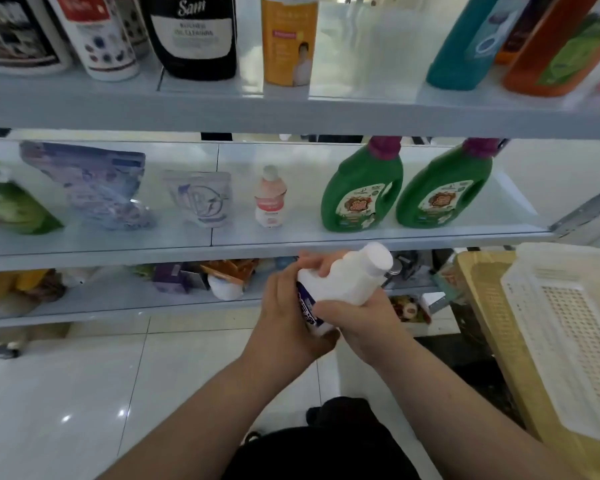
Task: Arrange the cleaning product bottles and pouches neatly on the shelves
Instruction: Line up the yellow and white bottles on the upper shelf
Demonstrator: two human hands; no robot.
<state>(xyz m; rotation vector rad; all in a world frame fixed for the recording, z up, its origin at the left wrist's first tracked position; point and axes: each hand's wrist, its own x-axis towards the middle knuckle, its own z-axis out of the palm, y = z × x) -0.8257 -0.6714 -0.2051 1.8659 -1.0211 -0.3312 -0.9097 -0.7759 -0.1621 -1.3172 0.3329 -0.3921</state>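
Centrally held: white bottle (pixel 347 278), tilted.
Left hand (pixel 286 306): grips the bottle's labelled end.
Right hand (pixel 361 318): grips the bottle's body.

head-worn view, facing down, close to shelves (pixel 291 247)

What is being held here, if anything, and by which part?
A white bottle: the left hand grips its lower, labelled end; the right hand grips its middle.

forearms (pixel 219 396): bare | garment (pixel 323 448): black, below arms
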